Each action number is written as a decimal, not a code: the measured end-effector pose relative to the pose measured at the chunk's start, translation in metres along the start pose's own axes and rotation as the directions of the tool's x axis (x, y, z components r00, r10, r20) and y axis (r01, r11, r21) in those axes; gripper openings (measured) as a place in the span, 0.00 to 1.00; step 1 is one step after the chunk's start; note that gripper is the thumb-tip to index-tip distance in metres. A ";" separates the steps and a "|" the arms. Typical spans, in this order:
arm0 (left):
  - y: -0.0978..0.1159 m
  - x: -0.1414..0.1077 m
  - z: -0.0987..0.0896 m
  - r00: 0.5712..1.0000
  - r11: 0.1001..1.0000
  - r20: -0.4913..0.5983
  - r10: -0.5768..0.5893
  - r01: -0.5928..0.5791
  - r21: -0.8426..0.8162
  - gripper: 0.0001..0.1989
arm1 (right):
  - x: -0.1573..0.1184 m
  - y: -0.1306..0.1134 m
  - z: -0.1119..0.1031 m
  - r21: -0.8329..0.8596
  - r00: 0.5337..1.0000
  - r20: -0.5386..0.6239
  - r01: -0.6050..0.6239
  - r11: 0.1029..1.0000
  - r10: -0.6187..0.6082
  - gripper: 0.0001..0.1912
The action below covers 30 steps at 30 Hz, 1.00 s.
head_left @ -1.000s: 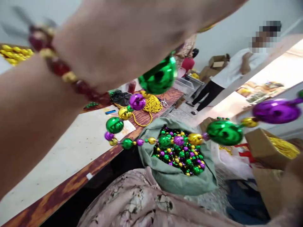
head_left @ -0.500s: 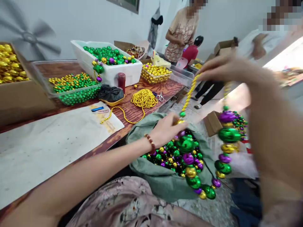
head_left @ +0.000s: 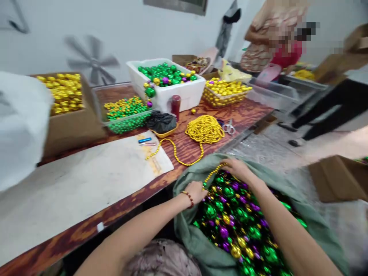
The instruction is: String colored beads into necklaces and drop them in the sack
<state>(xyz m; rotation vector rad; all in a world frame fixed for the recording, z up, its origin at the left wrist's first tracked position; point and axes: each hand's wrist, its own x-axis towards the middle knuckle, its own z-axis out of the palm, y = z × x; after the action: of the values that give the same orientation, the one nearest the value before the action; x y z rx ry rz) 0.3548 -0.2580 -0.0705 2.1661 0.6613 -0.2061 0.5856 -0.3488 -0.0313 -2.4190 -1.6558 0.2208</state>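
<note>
A green cloth sack [head_left: 207, 245] lies open in front of me, filled with green, purple and gold beads [head_left: 241, 214]. Over its left rim, my left hand [head_left: 195, 192], with a beaded bracelet on the wrist, is closed on a bead necklace beside a green bead. My right hand [head_left: 236, 168] pinches the gold strand [head_left: 214, 172] of that necklace at the sack's far side. The rest of the necklace cannot be told from the beads in the sack.
On the wooden table [head_left: 247, 115] are a coiled gold bead string [head_left: 204, 129], scissors [head_left: 229, 127], a white foam box [head_left: 184, 96], a clear bin [head_left: 126, 122] and a cardboard box [head_left: 71, 132]. People stand at the back right.
Both hands have come down to the sack; the right lowered the necklace that hung in the air, and its large beads are now among the others. The view has turned right.
</note>
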 end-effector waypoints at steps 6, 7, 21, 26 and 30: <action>-0.024 0.009 -0.014 0.996 0.982 0.007 -0.091 0.089 0.167 0.15 | 0.000 0.019 0.035 -0.182 0.997 -0.022 -0.076 0.980 0.073 0.17; -0.028 0.008 -0.016 0.995 0.979 0.013 -0.098 0.094 0.182 0.16 | -0.001 0.017 0.037 -0.192 0.998 -0.017 -0.064 0.979 0.062 0.17; -0.094 -0.105 -0.038 0.908 0.933 -0.251 0.334 -0.281 0.226 0.12 | 0.124 -0.262 0.079 -0.014 0.752 0.214 0.640 0.768 -0.623 0.12; -0.179 -0.172 -0.093 0.635 0.998 -0.772 -0.026 0.060 0.015 0.11 | 0.150 -0.303 0.108 -0.039 0.607 0.238 0.786 0.618 -0.758 0.14; -0.272 -0.255 -0.166 0.297 0.770 -0.892 -0.342 0.632 -0.085 0.11 | 0.167 -0.295 0.137 -0.151 0.548 0.162 0.836 0.528 -0.821 0.15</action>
<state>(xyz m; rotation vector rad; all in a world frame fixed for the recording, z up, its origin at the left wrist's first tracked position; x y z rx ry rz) -0.0172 -0.0906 -0.0583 2.1483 2.0589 0.6278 0.3474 -0.0785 -0.0923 -1.4213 -2.7631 -0.0401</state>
